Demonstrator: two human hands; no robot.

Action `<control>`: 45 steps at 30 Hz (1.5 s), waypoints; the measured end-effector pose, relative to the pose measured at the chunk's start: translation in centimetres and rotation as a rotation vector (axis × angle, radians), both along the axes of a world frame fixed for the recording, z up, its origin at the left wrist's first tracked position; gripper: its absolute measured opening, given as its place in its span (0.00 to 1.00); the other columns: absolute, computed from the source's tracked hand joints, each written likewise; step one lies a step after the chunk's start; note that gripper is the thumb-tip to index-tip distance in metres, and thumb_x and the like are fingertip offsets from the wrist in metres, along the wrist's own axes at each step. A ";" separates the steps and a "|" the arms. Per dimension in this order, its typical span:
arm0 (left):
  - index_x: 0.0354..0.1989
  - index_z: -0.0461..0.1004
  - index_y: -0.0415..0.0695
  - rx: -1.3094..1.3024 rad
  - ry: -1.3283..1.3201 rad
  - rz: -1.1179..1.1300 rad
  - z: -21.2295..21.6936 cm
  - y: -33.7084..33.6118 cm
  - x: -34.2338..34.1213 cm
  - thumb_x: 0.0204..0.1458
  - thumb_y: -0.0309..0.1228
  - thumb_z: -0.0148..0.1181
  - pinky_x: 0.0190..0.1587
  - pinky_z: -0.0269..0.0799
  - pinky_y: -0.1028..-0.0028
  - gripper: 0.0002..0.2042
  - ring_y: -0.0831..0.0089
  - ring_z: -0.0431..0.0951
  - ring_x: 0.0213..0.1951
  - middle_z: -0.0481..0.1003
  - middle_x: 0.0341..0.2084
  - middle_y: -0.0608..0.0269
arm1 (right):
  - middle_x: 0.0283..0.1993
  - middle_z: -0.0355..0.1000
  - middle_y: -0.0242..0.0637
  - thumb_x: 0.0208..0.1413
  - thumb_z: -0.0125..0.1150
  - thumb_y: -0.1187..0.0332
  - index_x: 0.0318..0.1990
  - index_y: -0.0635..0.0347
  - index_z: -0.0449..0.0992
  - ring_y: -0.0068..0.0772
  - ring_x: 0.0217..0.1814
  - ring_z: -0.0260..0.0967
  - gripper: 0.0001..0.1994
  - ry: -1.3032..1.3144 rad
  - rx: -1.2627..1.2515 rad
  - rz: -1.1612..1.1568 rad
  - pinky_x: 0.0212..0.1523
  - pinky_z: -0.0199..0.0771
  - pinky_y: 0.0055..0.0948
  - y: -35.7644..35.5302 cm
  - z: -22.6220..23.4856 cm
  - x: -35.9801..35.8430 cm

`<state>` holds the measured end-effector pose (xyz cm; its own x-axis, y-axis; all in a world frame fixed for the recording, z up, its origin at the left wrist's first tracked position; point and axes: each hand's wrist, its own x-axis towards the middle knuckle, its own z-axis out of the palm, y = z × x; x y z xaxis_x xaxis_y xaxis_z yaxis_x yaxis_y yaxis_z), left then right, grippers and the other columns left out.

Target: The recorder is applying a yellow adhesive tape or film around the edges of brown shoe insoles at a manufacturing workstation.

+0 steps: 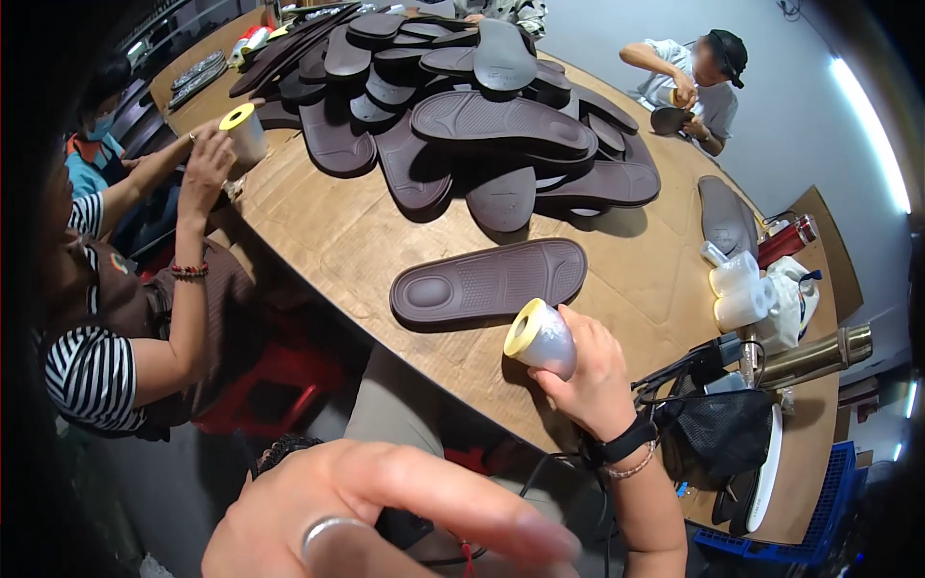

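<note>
A person's right hand wraps its fingers closely around a yellow-ended roll of clear film, just beside a dark brown shoe sole lying flat on a wooden table. Close to the camera, the ringed left hand has loosely bent fingers; whether they hold anything cannot be told. Beyond the single sole rises a heap of similar soles.
</note>
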<state>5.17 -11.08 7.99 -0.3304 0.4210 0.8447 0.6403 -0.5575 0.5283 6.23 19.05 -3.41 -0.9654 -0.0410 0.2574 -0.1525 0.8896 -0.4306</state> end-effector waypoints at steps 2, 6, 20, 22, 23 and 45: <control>0.60 0.75 0.45 -0.008 -0.029 -0.022 -0.3 0.0 -0.7 0.59 0.42 0.67 0.62 0.67 0.53 0.23 0.56 0.72 0.63 0.76 0.56 0.58 | 0.53 0.76 0.49 0.45 0.79 0.62 0.63 0.64 0.71 0.50 0.55 0.75 0.37 -0.016 -0.165 -0.044 0.58 0.74 0.42 0.9 0.0 -0.5; 0.61 0.75 0.37 -0.176 -0.137 0.085 -1.6 2.2 -4.1 0.59 0.45 0.67 0.65 0.66 0.54 0.27 0.50 0.71 0.65 0.76 0.58 0.49 | 0.51 0.79 0.42 0.55 0.76 0.56 0.60 0.65 0.73 0.34 0.50 0.77 0.30 -0.253 -0.645 -0.139 0.51 0.77 0.33 2.6 0.1 -0.7; 0.62 0.76 0.35 -0.500 -0.758 0.040 -10.0 10.1 -7.3 0.64 0.22 0.57 0.50 0.76 0.78 0.18 0.83 0.78 0.46 0.81 0.49 0.62 | 0.54 0.76 0.36 0.69 0.59 0.49 0.64 0.66 0.70 0.23 0.51 0.74 0.29 -0.565 -1.432 0.167 0.52 0.76 0.27 3.0 -1.1 0.4; 0.61 0.77 0.35 -0.472 -0.739 0.033 -10.5 10.3 -7.5 0.64 0.21 0.57 0.52 0.76 0.77 0.17 0.82 0.78 0.47 0.81 0.50 0.61 | 0.54 0.76 0.37 0.70 0.56 0.48 0.64 0.66 0.69 0.25 0.51 0.75 0.29 -0.591 -1.484 0.158 0.53 0.76 0.28 3.0 -1.3 0.5; 0.61 0.77 0.35 -0.486 -0.774 0.022 -10.7 10.3 -7.5 0.64 0.21 0.57 0.52 0.76 0.78 0.17 0.82 0.78 0.47 0.81 0.50 0.61 | 0.54 0.76 0.38 0.70 0.55 0.47 0.64 0.66 0.69 0.26 0.52 0.75 0.30 -0.597 -1.524 0.171 0.53 0.76 0.29 3.0 -1.4 0.6; 0.64 0.72 0.45 0.351 -0.025 -0.305 3.6 7.0 -0.7 0.68 0.42 0.53 0.67 0.64 0.55 0.21 0.59 0.71 0.64 0.76 0.59 0.58 | 0.56 0.74 0.39 0.69 0.56 0.51 0.66 0.67 0.67 0.27 0.55 0.73 0.29 -0.554 -1.495 0.118 0.56 0.75 0.30 2.9 -0.9 0.2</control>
